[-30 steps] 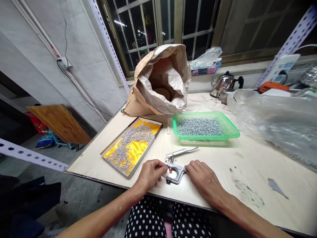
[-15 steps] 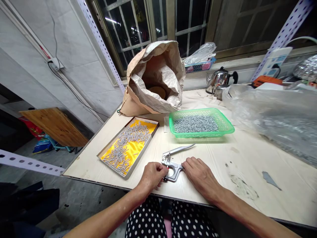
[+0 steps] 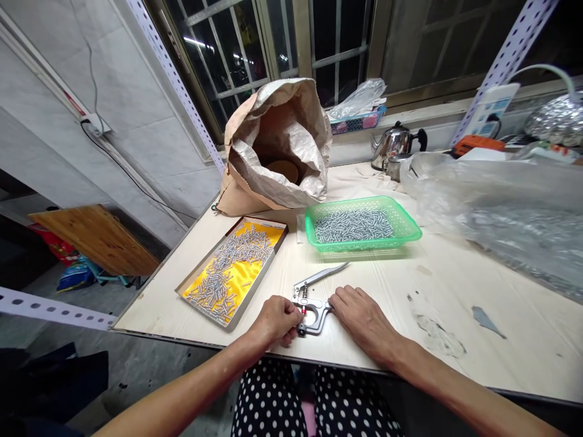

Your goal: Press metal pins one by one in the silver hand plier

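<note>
A small grey metal hand press (image 3: 312,312) with a long silver lever lies on the pale wooden table (image 3: 392,285) near its front edge. My left hand (image 3: 276,320) is curled at the tool's jaw, fingertips pinched on something I cannot make out. My right hand (image 3: 362,314) lies over the table with its fingers resting against the tool's right side. A shallow box with yellow lining (image 3: 237,285), full of several small silver metal pins, sits to the left. A green plastic basket (image 3: 401,228) with many more such pins stands behind the tool.
A large open brown paper sack (image 3: 273,152) stands at the back by the window. A clear plastic bag (image 3: 501,212) covers the table's right part. A steel kettle (image 3: 394,142) and an orange object sit at the back right. Perforated shelf posts rise at both sides.
The view has shifted a little, so everything sits lower left in frame. My left hand has closed in tighter at the tool's jaw; my right hand stays against the tool.
</note>
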The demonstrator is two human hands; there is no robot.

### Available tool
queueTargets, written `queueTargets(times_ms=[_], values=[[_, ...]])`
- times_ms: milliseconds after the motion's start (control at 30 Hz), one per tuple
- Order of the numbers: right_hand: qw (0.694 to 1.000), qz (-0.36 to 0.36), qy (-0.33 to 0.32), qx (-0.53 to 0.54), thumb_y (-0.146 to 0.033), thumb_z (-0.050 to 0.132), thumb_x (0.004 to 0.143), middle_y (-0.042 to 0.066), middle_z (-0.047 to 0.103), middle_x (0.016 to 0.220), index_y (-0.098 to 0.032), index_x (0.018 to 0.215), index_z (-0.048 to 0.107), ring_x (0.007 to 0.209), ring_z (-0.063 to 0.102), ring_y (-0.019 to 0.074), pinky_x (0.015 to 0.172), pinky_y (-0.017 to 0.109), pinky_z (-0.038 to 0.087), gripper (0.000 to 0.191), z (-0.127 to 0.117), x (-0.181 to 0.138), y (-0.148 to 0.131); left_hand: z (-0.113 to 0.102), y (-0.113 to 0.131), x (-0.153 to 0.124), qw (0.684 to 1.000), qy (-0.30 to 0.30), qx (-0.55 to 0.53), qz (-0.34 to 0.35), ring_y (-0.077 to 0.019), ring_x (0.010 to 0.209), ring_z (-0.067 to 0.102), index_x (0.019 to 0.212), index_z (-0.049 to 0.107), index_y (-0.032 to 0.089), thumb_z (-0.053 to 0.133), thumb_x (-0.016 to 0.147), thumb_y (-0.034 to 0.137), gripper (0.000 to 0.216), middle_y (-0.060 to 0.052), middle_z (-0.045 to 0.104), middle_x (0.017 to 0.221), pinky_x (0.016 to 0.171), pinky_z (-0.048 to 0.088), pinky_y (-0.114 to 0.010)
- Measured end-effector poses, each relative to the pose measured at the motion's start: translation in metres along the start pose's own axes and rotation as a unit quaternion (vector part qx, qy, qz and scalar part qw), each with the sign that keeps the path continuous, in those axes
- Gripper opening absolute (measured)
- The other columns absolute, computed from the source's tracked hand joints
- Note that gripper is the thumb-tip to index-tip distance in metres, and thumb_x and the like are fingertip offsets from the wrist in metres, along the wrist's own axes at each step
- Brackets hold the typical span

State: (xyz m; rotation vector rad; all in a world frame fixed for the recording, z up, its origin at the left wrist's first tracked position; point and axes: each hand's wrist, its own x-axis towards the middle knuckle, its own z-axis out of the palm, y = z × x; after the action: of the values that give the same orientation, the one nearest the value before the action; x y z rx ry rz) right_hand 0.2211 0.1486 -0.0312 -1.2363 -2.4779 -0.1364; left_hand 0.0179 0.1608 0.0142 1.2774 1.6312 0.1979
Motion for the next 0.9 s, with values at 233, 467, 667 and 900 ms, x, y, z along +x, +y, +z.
queueTargets(times_ms=[233, 467, 667, 900], values=[[0.998, -0.004, -0.059, 0.011, -0.008, 0.054, 0.088, 0.002, 0.055, 0.085, -0.019, 0.084, 0.055, 0.078, 0.045, 0.0197, 0.067, 0.032, 0.031, 0.012, -0.011, 0.003, 0.003, 0.004, 0.000, -0.005, 0.999, -0.019, 0.010, -0.024, -0.0087, 0.034, 0.045, 0.057, 0.052, 0.015, 0.055, 0.076, 0.019, 0.019, 0.005, 0.049, 0.039, 0.037, 0.037, -0.018], [0.999, -0.023, -0.032, 0.012, -0.004, 0.053, 0.085, 0.002, 0.054, 0.081, -0.019, 0.080, 0.052, 0.074, 0.044, 0.0191, 0.064, 0.032, 0.031, 0.016, -0.014, -0.003, 0.000, 0.017, -0.001, -0.018, 0.996, -0.023, -0.055, -0.066, -0.0087, 0.032, 0.045, 0.057, 0.051, 0.015, 0.057, 0.075, 0.026, 0.021, 0.005, 0.047, 0.038, 0.033, 0.033, -0.016], [0.999, -0.021, -0.037, -0.007, -0.002, 0.052, 0.085, 0.001, 0.054, 0.078, -0.020, 0.078, 0.051, 0.072, 0.046, 0.0195, 0.063, 0.033, 0.031, 0.019, -0.015, -0.003, -0.002, 0.024, -0.005, -0.027, 0.990, -0.027, -0.100, -0.091, -0.0074, 0.029, 0.042, 0.063, 0.050, 0.016, 0.056, 0.080, 0.036, 0.027, 0.004, 0.047, 0.035, 0.031, 0.030, -0.015], [0.999, 0.002, -0.052, 0.016, -0.002, 0.051, 0.085, 0.001, 0.054, 0.080, -0.020, 0.078, 0.050, 0.075, 0.047, 0.0197, 0.062, 0.033, 0.031, 0.020, -0.016, -0.004, -0.006, 0.028, -0.006, -0.027, 0.992, -0.013, -0.087, -0.095, -0.0078, 0.027, 0.040, 0.067, 0.049, 0.017, 0.053, 0.082, 0.028, 0.020, 0.004, 0.047, 0.033, 0.030, 0.029, -0.014]])
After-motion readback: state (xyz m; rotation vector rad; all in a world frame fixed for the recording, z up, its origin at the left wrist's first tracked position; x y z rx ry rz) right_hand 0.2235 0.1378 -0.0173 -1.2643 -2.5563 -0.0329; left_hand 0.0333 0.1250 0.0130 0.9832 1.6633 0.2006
